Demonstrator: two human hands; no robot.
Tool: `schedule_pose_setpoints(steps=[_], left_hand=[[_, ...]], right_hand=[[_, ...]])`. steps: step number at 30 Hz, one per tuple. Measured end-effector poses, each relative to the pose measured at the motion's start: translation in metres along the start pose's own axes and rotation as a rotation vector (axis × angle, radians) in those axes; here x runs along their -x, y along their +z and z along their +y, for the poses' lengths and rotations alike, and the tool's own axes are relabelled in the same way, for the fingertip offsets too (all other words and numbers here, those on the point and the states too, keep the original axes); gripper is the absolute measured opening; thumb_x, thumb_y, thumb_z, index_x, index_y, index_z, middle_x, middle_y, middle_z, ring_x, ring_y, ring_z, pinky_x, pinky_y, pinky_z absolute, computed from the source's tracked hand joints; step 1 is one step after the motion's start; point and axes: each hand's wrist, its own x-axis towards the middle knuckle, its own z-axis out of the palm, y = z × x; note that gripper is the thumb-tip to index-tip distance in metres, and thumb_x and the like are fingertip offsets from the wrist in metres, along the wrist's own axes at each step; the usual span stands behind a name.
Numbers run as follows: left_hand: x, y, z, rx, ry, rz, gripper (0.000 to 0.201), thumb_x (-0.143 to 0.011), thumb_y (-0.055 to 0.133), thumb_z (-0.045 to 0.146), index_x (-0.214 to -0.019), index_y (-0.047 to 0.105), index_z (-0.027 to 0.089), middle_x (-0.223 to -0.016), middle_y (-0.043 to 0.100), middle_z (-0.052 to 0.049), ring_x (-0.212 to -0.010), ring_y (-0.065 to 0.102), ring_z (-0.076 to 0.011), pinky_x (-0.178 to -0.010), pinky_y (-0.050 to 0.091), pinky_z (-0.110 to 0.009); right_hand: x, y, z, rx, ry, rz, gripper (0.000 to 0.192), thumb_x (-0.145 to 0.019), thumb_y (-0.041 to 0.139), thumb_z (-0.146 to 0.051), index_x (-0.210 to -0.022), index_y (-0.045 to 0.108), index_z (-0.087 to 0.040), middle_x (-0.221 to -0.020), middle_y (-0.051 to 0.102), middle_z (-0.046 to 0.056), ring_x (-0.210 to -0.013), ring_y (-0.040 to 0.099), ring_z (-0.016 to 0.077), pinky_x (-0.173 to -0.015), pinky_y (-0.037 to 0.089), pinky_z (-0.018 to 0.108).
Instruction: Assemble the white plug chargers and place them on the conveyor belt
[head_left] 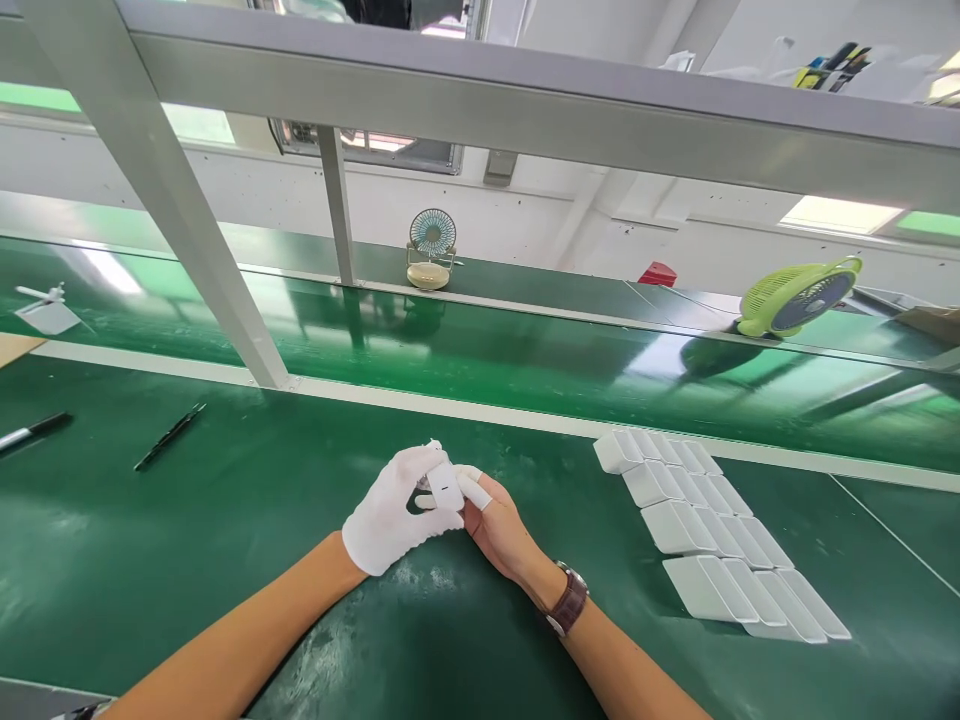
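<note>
My left hand [394, 510] wears a white glove and my right hand [499, 530] is bare, with white finger cots and a brown wristwatch [568, 600]. Both hands meet over the green work surface [225, 520] and together hold a small white plastic part [446, 485] with a dark slot on its face. To the right of my hands, several white rectangular parts [712, 530] lie in overlapping rows on the mat.
A green conveyor belt [525, 350] runs behind a white strip. A slanted metal post [217, 270] rises at left. Two black pens [171, 435] [34, 428] lie far left. A small beige desk fan [431, 248], a green fan [799, 295] and a red object [657, 273] stand beyond.
</note>
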Motion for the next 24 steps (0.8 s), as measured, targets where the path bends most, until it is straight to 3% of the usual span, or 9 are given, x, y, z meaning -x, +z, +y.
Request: schedule_pose_setpoints(steps=[3, 6, 18, 21, 24], left_hand=[[0.002, 0.0, -0.004, -0.035, -0.002, -0.014, 0.072, -0.07, 0.081, 0.031, -0.132, 0.045, 0.027, -0.126, 0.06, -0.011, -0.115, 0.062, -0.0313, -0.095, 0.053, -0.048], [0.003, 0.001, -0.005, -0.041, 0.032, 0.005, 0.07, -0.073, 0.079, 0.029, -0.133, 0.044, 0.028, -0.123, 0.061, -0.011, -0.111, 0.064, -0.0299, -0.093, 0.054, -0.047], [0.003, -0.001, -0.007, -0.062, 0.005, -0.039, 0.069, -0.074, 0.078, 0.032, -0.133, 0.043, 0.028, -0.12, 0.061, -0.01, -0.112, 0.063, -0.0305, -0.095, 0.053, -0.049], [0.0, -0.001, -0.003, -0.032, 0.039, -0.01, 0.066, -0.076, 0.075, 0.027, -0.133, 0.042, 0.027, -0.122, 0.061, -0.011, -0.112, 0.063, -0.0291, -0.094, 0.054, -0.047], [-0.002, 0.0, -0.006, -0.022, 0.013, 0.009, 0.059, -0.077, 0.071, 0.02, -0.129, 0.044, 0.025, -0.124, 0.06, -0.012, -0.114, 0.063, -0.0278, -0.096, 0.053, -0.046]], right_hand=[[0.0, -0.001, 0.003, 0.154, -0.05, 0.019, 0.036, -0.099, 0.044, -0.048, -0.109, 0.067, -0.022, -0.085, 0.074, 0.006, -0.086, 0.074, 0.0262, -0.07, 0.06, 0.04], [-0.001, -0.001, 0.006, 0.269, -0.109, 0.042, 0.036, -0.1, 0.044, -0.047, -0.109, 0.069, -0.023, -0.083, 0.075, 0.005, -0.085, 0.074, 0.0259, -0.071, 0.06, 0.04], [0.0, -0.001, 0.005, 0.383, -0.156, 0.03, 0.037, -0.102, 0.042, -0.048, -0.109, 0.069, -0.023, -0.082, 0.075, 0.005, -0.087, 0.073, 0.025, -0.072, 0.06, 0.04], [0.0, -0.003, 0.009, 0.325, -0.135, 0.002, 0.036, -0.102, 0.04, -0.047, -0.114, 0.066, -0.024, -0.09, 0.076, 0.006, -0.09, 0.074, 0.0254, -0.073, 0.061, 0.04], [-0.001, -0.009, 0.011, 0.321, -0.259, 0.099, 0.027, -0.099, 0.05, -0.043, -0.118, 0.06, -0.026, -0.11, 0.073, 0.008, -0.099, 0.072, 0.0249, -0.079, 0.061, 0.04]])
